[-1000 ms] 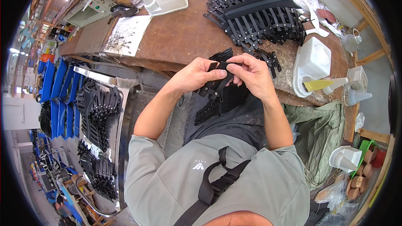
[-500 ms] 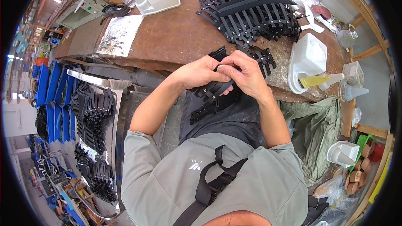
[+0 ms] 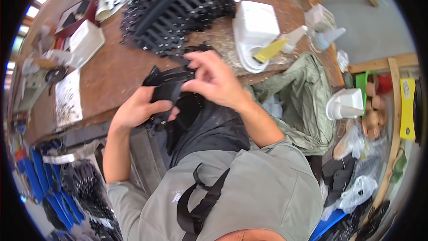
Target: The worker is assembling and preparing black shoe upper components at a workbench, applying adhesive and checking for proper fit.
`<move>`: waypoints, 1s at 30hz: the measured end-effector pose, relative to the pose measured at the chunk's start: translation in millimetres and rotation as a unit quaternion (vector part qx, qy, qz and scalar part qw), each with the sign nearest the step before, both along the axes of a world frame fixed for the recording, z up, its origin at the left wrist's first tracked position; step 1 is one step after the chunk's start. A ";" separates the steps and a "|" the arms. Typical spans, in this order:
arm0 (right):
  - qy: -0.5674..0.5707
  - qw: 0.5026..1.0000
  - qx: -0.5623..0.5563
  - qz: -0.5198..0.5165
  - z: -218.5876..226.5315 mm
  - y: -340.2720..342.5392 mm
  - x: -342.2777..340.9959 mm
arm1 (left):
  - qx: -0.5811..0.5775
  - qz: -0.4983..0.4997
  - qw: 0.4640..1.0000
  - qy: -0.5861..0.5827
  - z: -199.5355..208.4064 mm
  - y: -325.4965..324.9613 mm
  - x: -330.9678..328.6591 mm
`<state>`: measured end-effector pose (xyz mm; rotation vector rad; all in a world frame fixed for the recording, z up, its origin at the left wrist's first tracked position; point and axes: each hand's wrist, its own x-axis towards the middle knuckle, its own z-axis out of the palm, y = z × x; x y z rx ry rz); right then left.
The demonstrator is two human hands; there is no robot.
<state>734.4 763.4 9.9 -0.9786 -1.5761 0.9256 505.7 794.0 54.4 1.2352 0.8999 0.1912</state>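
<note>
My left hand (image 3: pixel 141 109) grips a black strap piece (image 3: pixel 166 94), its thumb on top and fingertips showing beneath. Several narrow straps fan from that piece at the front edge of the workbench, above my lap. Just to its right is my right hand (image 3: pixel 216 80), slightly blurred, thumb and fingers spread apart with nothing visible between them. More black straps (image 3: pixel 196 52) lie past its fingers. Farther back on the bench rests a large heap of black studded straps (image 3: pixel 178 13), with a wider black band across it.
On the brown workbench (image 3: pixel 118 69) stand white containers (image 3: pixel 256 22) with cone-shaped parts, one bearing a yellow flat tool (image 3: pixel 270 51). A stained white sheet (image 3: pixel 68 96) lies left. Right of my lap hangs a grey-green cloth bag (image 3: pixel 307 102). Black strap bundles (image 3: pixel 82 178) sit lower left.
My view has turned right. My hands were together on the black strap piece; now the right hand has come away from it, while the left keeps its grip.
</note>
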 end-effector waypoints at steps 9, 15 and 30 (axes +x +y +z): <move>-0.088 0.889 -0.056 -0.445 -35.4 -4.0 161.5 | -0.066 0.033 0.997 -0.035 -10.0 11.5 13.1; -0.197 0.914 -0.088 -0.344 5.0 -23.6 159.3 | -0.053 0.052 0.996 -0.040 -10.3 10.4 13.7; -0.010 0.927 -0.168 -0.335 -20.9 -52.3 167.7 | -0.071 0.074 0.993 -0.057 -12.4 14.0 15.4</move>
